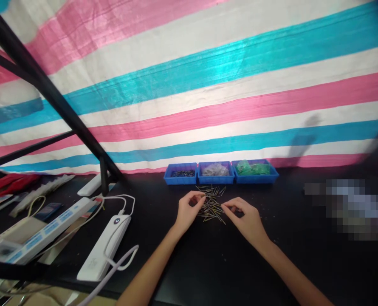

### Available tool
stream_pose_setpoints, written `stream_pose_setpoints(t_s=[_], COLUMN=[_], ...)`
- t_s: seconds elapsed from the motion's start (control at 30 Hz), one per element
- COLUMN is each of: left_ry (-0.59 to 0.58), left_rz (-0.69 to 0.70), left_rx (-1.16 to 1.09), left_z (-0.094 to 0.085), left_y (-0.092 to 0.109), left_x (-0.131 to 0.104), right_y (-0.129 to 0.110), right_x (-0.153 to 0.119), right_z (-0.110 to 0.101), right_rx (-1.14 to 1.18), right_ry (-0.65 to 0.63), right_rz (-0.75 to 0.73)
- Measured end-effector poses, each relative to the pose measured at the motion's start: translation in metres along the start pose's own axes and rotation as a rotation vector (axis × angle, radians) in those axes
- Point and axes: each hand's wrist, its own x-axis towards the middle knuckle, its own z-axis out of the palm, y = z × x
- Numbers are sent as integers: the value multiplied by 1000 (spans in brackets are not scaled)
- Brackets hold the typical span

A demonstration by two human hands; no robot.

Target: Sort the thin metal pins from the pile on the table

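A loose pile of thin metal pins (212,203) lies on the black table between my hands. My left hand (189,211) rests at the pile's left edge, thumb and fingers pinched at a pin. At the pile's right edge, the fingertips of my right hand (244,216) are pinched together on the pins too. Behind the pile stand three blue trays: the left tray (180,180) holds dark pins, the middle tray (216,179) holds clear small parts, the right tray (255,178) holds green parts.
A white power bank with cables (104,248) and a white power strip (39,236) lie at the left. A black metal frame (49,91) slants up at the left. A striped pink, white and cyan tarp (208,85) hangs behind the table.
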Motion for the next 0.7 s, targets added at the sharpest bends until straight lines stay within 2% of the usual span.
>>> stream_pose_setpoints(t_s=[0.17, 0.33, 0.5, 0.63, 0.7], left_ry=[214, 329, 356, 333, 296], left_rz=[-43, -93, -157, -206, -170], left_rx=[-14, -36, -63, -78, 36], left_z=[-17, -37, -50, -52, -50], left_y=[-12, -16, -19, -30, -31], left_x=[23, 50, 75, 90, 89], right_y=[4, 1, -4, -3, -4], right_x=[-2, -2, 0, 3, 2], right_z=[1, 4, 4, 2, 1], right_rx=[-113, -83, -78, -131, -145], right_ry=[-5, 30, 80, 32, 5], right_rz=[-83, -108, -77, -50, -35])
